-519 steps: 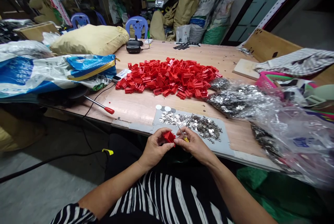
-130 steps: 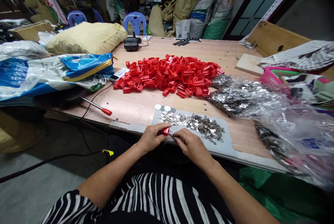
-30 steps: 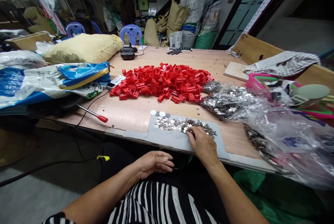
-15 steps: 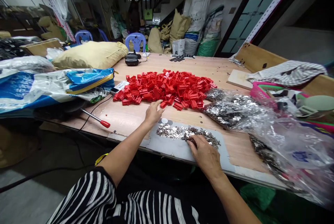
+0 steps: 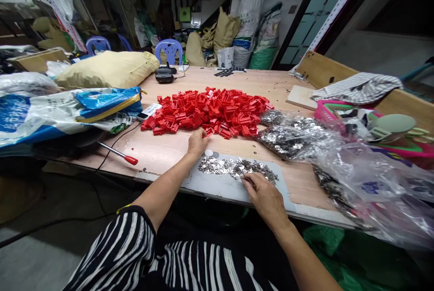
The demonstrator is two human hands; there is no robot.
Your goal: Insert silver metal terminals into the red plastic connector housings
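A heap of small red plastic housings [image 5: 213, 108] lies in the middle of the table. At its near edge my left hand [image 5: 197, 144] is closed, with a red plastic housing [image 5: 209, 131] at the fingertips. Closer to me, small shiny metal pieces [image 5: 217, 166] are spread over a grey board [image 5: 217, 185]. My right hand [image 5: 266, 194] is by their near side, thumb and finger pinched on what looks like one small metal piece [image 5: 243, 177], mostly hidden by the fingers.
Clear plastic bags of metal pieces [image 5: 291, 139] lie to the right, by a pink basket [image 5: 322, 109]. A lever with a red grip [image 5: 130, 160] juts out at the left, near a blue-and-white sack [image 5: 50, 112]. A white labelled device [image 5: 149, 112] touches the heap's left side.
My left hand's fingers have closed on a red housing at the heap's edge. My right hand has drawn slightly back from the metal pieces, still pinched. The whole view has shifted a little.
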